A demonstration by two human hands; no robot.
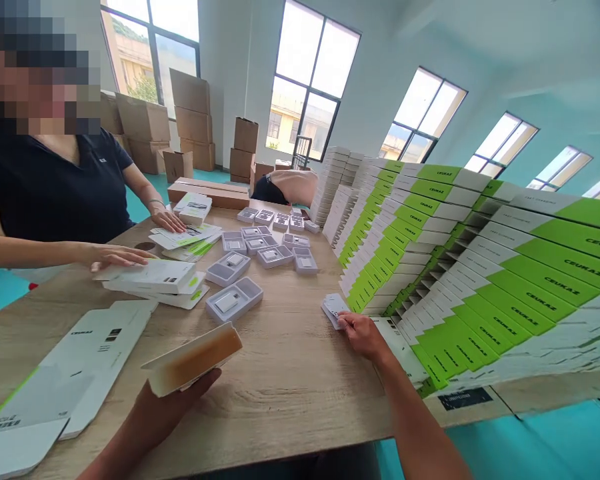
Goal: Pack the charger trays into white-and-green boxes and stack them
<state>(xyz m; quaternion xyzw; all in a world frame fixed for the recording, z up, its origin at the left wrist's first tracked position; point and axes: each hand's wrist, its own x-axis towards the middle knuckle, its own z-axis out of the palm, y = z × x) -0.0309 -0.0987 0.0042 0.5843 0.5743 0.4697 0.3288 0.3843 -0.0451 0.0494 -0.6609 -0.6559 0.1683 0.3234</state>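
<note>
My left hand (175, 400) is wrapped round a small open carton (195, 357), tilted above the table so its brown inside shows. On the right, my right hand (363, 333) pinches the edge of a small stack of printed leaflets (334, 308) lying on the table. These leaflets are close to the foot of the stacked green-and-white boxes (480, 330). Between and beyond my hands stand several pale plastic trays (234, 299), each with a small white item in one compartment.
Flattened cartons (87, 360) lie at the left. Across the table a co-worker's hands (115, 257) rest on piles of cartons (155, 275). Tall box stacks wall off the right side. A long brown cardboard box (210, 193) lies at the far edge.
</note>
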